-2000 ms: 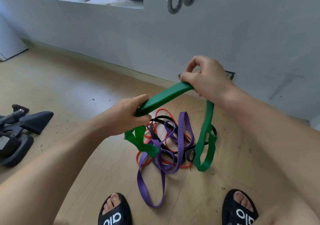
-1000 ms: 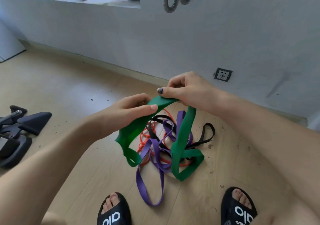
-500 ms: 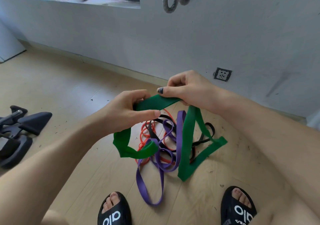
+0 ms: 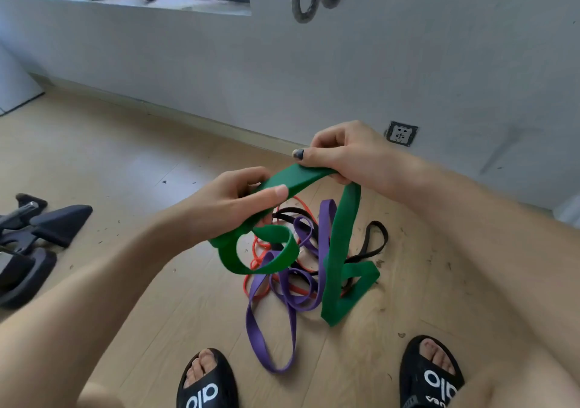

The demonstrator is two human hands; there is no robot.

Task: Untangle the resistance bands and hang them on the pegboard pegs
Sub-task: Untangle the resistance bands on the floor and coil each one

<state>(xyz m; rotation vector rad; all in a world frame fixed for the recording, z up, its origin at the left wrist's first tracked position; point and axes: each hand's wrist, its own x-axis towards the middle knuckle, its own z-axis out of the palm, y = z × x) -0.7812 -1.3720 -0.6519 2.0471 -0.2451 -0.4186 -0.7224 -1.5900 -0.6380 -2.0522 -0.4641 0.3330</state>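
Observation:
A wide green resistance band [image 4: 340,250] hangs between both hands above the floor. My left hand [image 4: 232,206] grips one stretch of it, thumb on top, and a curl of green loops below that hand. My right hand [image 4: 342,153] pinches the band a little farther along, and a long green length drops from it to the floor. Under them lies a tangle of a purple band [image 4: 270,323], a thin red band [image 4: 260,250] and a black band [image 4: 373,241]. A grey band [image 4: 301,2] hangs on the wall at the top.
Wooden floor with small dark specks. Black equipment parts [image 4: 37,235] lie at the left. A wall socket [image 4: 401,133] sits low on the grey wall. My feet in black slippers [image 4: 207,382] stand at the bottom edge.
Both hands came closer together and lower along the green band. Its hanging part swung and refolded on the floor, and a curl formed under my left hand.

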